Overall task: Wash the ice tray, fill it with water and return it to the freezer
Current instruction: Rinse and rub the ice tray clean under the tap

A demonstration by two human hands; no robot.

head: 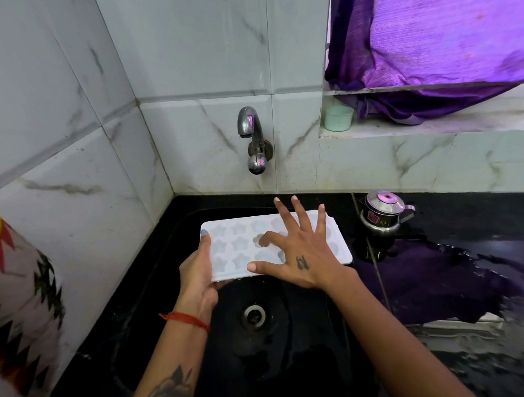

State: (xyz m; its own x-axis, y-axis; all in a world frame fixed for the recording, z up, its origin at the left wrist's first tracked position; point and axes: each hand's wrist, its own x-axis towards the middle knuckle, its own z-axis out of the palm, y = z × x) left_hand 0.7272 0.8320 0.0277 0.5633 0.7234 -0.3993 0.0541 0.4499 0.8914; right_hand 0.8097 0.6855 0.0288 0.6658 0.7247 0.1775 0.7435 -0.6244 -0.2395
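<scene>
Obs: I see the ice tray (245, 245), white w/ star-shaped cells, held level over the black sink (172, 259), above the drain (254, 316) and below the wall tap (251, 137). Left hand (198, 276) grips the tray's left end, thumb on top of the rim, fingers under it; grip = grasping the tray. Right hand (300, 251) lies on top of the tray's right half, fingers spread and mostly straight, index fingertip bent down into a cell; grip = released, pressing only. No water stream visible from the tap. Desk (474, 277) to the R of the sink is black and wet; small steel kettle (381, 214) stands on it near the tray's R end. Green cup (338, 118) on the window ledge by the purple curtain (434, 34).
</scene>
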